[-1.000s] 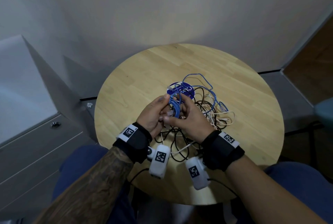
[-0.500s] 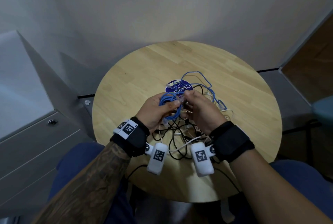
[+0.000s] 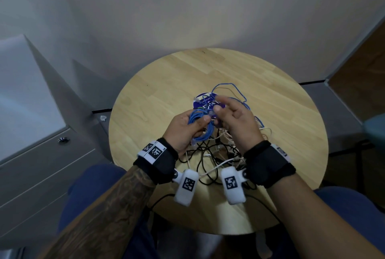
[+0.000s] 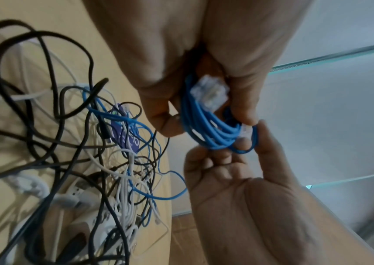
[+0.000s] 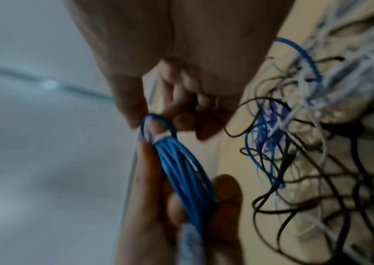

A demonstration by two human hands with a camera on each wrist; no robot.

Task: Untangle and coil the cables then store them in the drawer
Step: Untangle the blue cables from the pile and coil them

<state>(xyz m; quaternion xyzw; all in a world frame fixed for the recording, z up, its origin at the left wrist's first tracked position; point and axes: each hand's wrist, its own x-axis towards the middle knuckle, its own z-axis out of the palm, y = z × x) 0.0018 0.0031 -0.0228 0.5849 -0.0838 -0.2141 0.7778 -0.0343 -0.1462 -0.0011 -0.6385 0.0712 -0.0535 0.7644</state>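
A blue network cable, wound into a small coil (image 3: 205,133), sits in my left hand (image 3: 195,122), whose thumb and fingers curl round it above the table. In the left wrist view a clear plug (image 4: 208,95) lies against the coil (image 4: 217,138). My right hand (image 3: 218,109) meets the coil's far end; thumb and forefinger pinch its last loop (image 5: 158,122), the other fingers loosely spread. Below both hands lies a tangle of black, white and blue cables (image 3: 210,154). The drawer unit (image 3: 41,165) stands left of the table, drawers closed.
The round wooden table (image 3: 166,84) bears the tangle and a purple round sticker (image 3: 201,102) partly behind my hands. A loose blue loop (image 3: 229,87) reaches toward the far side. Wrist-camera leads hang at the near edge. My knees are under the table.
The coil has shifted left into my left palm. My right hand has loosened from a full grasp to a fingertip pinch, with its other fingers now spread.
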